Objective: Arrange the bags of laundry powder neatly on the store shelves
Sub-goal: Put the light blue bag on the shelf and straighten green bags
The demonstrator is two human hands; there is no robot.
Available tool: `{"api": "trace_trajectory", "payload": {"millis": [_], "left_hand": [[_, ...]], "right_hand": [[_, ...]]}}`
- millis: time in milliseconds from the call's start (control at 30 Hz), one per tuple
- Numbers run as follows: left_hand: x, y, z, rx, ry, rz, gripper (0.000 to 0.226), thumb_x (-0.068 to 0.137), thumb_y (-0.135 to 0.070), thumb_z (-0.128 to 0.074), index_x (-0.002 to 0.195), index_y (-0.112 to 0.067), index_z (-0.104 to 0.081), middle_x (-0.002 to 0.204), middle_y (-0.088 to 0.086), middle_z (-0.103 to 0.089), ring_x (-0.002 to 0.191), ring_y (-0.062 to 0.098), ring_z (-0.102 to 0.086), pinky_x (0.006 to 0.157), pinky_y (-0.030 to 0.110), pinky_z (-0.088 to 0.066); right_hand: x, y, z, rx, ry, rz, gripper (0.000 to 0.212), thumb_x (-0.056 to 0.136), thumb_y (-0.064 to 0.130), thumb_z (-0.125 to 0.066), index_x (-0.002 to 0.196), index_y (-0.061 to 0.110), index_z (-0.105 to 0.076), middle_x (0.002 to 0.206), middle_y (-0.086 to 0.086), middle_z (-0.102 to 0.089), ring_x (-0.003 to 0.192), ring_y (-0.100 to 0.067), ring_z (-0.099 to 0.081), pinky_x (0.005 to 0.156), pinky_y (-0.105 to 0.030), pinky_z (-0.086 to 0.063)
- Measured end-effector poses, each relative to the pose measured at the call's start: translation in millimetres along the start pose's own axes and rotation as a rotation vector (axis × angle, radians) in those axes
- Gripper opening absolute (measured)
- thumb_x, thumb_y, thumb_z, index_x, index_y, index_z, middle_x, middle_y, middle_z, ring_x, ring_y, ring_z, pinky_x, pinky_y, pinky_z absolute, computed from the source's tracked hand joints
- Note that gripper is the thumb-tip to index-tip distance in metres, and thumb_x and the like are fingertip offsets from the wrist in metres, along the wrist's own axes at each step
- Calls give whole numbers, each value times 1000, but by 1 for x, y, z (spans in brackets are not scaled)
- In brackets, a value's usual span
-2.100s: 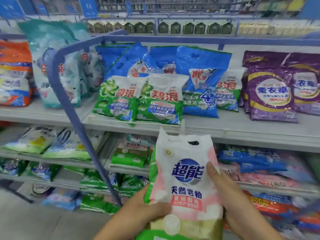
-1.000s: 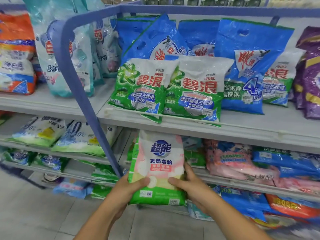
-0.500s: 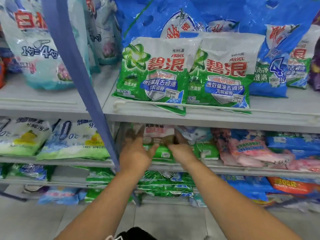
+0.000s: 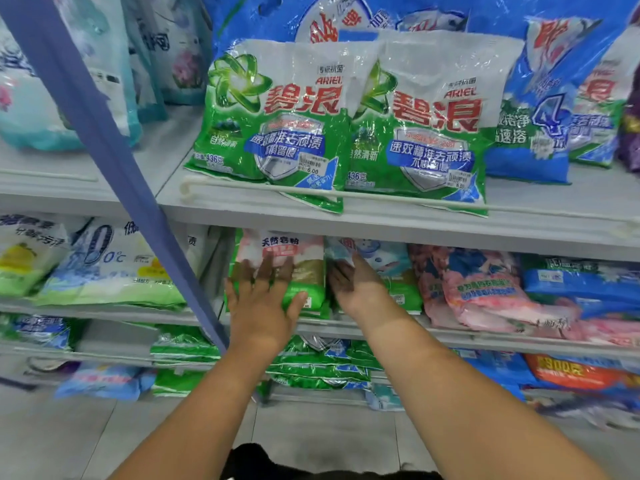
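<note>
Pretty clearly a shop, the detergent aisle by the look of it. Grey metal shelves (image 4: 398, 220) run in tiers, packed with bagged laundry powder: two green Ariel bags (image 4: 277, 126) up front wearing little price stickers (image 4: 310, 165), blue bags (image 4: 540, 98) behind, pink ones (image 4: 485, 289) lower down. A blue rail (image 4: 104, 133) cuts across, maybe part of a trolley.

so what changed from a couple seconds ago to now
The pink and white bag, held up in both hands before, now leans on the middle shelf. The left hand lies flat on its front; the right hand has shifted to the neighbouring bag. The two green Ariel bags above stayed put.
</note>
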State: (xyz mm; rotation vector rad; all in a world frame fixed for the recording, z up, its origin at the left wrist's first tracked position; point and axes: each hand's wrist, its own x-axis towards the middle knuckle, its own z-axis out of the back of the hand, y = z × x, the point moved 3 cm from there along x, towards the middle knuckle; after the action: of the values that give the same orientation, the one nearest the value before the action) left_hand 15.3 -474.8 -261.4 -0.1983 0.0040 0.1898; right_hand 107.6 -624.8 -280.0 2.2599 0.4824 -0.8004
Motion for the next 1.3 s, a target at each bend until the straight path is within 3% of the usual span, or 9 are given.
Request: {"api": "trace_trajectory", "payload": {"millis": [100,200,300,433,600,800,1033,1167,1300], "left_hand": [[1,1,0,-1,40,8,69,99,-69,-21,158,-47,7,170,-6,11,155,34,13,122,58,12],[1,1,3,6,78,17,68,99,-69,-20,157,-48,9,169,-7,14,155,33,15,123,58,11],[-1,2,5,9,87,9,68,99,-69,-19,156,-48,10,169,-6,14,155,33,15,123,58,10],[0,5,4,7,86,-1,67,99,-69,-19,156,-49,9,170,-7,13,156,32,13,123,58,9],[10,4,9,5,134,13,69,97,-71,-24,157,-50,0,171,-7,3,156,33,5,124,59,2],[30,-22,18,-16,91,-45,65,100,-60,-36,158,-34,-24,169,-2,-16,156,27,-11,126,52,-5],[22,-93,35,-681,237,-53,46,100,-51,-52,142,-33,-53,140,5,-60,122,25,-58,98,29,-46],[-7,-122,26,-969,500,-65,48,97,-45,-62,141,-29,-53,119,-9,-65,109,12,-64,88,24,-50],[-69,-118,-24,-1525,950,349,54,87,-39,-73,134,-15,-63,123,4,-73,104,17,-73,85,27,-58]], "right_hand": [[9,10,-4,-4,-48,25,41,104,25,-54,140,5,-52,134,-22,-62,104,-34,-67,82,-38,-59],[10,20,-5,-83,-67,60,32,107,16,-44,136,4,-51,132,-25,-61,110,-37,-66,84,-42,-55],[6,28,-4,-453,-164,263,20,104,20,-54,105,1,-60,90,-21,-72,79,-32,-73,77,-44,-60],[-26,40,-1,-981,-279,664,48,100,33,-58,56,15,-52,67,-16,-62,66,-30,-61,68,-38,-48],[-74,57,26,-600,-172,681,30,100,28,-62,73,15,-68,77,-8,-77,78,-31,-73,79,-41,-58],[-130,86,90,-593,-129,632,35,100,32,-59,96,-1,-70,90,-7,-80,93,-18,-77,104,-41,-46],[-167,116,117,-529,220,456,31,77,26,-74,89,-1,-80,98,-22,-77,92,-31,-76,92,-49,-55],[-172,115,128,-523,356,273,64,45,37,-100,89,-3,-80,94,-26,-76,83,-32,-77,68,-39,-62],[-170,107,127,-629,377,152,21,77,15,-76,85,-3,-80,88,-24,-76,73,-31,-76,58,-36,-61]]}}
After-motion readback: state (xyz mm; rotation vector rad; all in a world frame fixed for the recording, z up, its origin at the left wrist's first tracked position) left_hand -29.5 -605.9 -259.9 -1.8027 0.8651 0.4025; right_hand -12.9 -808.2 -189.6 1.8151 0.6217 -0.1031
